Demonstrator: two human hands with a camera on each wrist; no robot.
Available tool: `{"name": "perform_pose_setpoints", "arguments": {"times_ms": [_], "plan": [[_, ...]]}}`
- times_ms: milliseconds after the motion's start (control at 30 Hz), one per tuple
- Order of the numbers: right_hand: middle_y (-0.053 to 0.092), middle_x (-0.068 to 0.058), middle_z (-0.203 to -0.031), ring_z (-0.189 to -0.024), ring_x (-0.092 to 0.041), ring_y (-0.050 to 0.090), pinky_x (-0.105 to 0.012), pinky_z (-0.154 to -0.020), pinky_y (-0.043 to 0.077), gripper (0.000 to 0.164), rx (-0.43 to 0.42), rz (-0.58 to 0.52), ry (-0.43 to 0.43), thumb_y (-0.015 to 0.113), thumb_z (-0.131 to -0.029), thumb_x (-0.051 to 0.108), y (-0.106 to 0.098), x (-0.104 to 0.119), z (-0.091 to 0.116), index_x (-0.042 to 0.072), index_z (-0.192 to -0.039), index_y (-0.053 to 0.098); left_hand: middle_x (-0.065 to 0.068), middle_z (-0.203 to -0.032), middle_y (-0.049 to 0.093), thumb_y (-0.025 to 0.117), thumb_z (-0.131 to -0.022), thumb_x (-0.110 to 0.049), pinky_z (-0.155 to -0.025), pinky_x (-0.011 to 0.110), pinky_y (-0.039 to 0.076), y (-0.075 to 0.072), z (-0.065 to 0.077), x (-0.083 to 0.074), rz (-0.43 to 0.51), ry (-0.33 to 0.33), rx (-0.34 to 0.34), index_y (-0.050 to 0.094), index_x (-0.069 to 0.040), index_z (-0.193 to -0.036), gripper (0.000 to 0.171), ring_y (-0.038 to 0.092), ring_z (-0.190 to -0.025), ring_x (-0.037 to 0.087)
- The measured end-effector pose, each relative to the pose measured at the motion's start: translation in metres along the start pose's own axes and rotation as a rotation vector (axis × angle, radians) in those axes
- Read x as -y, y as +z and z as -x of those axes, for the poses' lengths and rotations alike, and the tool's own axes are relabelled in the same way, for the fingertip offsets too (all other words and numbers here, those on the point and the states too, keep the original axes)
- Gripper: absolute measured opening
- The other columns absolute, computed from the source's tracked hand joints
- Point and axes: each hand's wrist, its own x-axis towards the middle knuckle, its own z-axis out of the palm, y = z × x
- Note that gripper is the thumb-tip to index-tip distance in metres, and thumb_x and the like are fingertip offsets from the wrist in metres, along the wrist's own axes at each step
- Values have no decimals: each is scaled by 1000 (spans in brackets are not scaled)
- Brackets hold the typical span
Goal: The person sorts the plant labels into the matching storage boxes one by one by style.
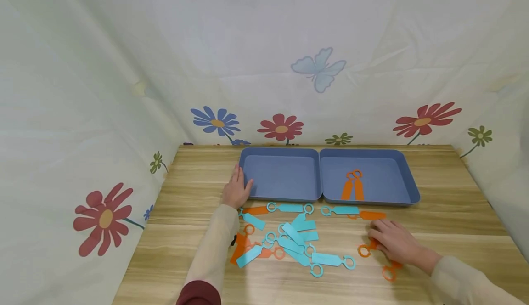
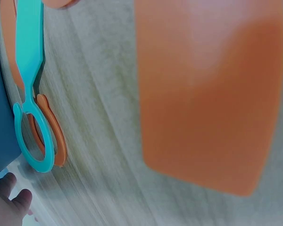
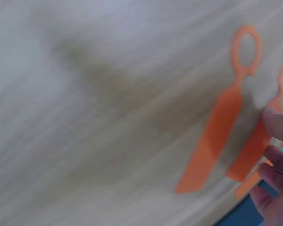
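Note:
My left hand [image 1: 236, 190] rests at the left wall of the left blue tray [image 1: 281, 151], fingers extended along it and thumb near the front corner. In the left wrist view, only fingertips [image 2: 20, 201] of this hand show beside the tray. My right hand [image 1: 398, 243] is low over an orange ring-ended tag [image 3: 254, 148], the thumb touching its body and the other fingers bent past its far side. Another orange tag [image 3: 214, 136] lies alongside, partly under the hand in the head view. A third orange tag [image 1: 372, 215] lies just beyond the fingertips.
The right blue tray [image 1: 372, 152] adjoins the left one and holds two orange tags [image 1: 358, 189]. Several turquoise tags [image 1: 326, 259] lie overlapping in front of the trays, with more orange tags [image 1: 239, 245] at the left of the pile. A patterned curtain [image 1: 248, 57] encloses the wooden table [image 1: 165, 259].

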Motion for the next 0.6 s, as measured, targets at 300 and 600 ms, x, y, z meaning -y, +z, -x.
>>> {"name": "perform_pose_setpoints", "arguments": {"times_ms": [300, 600], "plan": [[27, 12, -61, -56, -4, 27, -25, -55, 23, 34, 293, -194, 108, 61, -64, -7, -19, 0, -23, 18, -61, 39, 12, -149, 12, 31, -92, -47, -89, 46, 40, 3, 0, 2, -26, -3, -3, 22, 1, -139, 68, 43, -119, 34], [28, 12, -56, -50, -3, 20, -19, -50, 20, 26, 544, -524, 191, 40, -62, -15, -28, -9, -40, 10, -59, 45, 13, -148, 13, 32, -92, -45, -87, 46, 41, 2, 0, 1, -21, 5, -11, 23, 2, -139, 67, 45, -117, 35]]}}
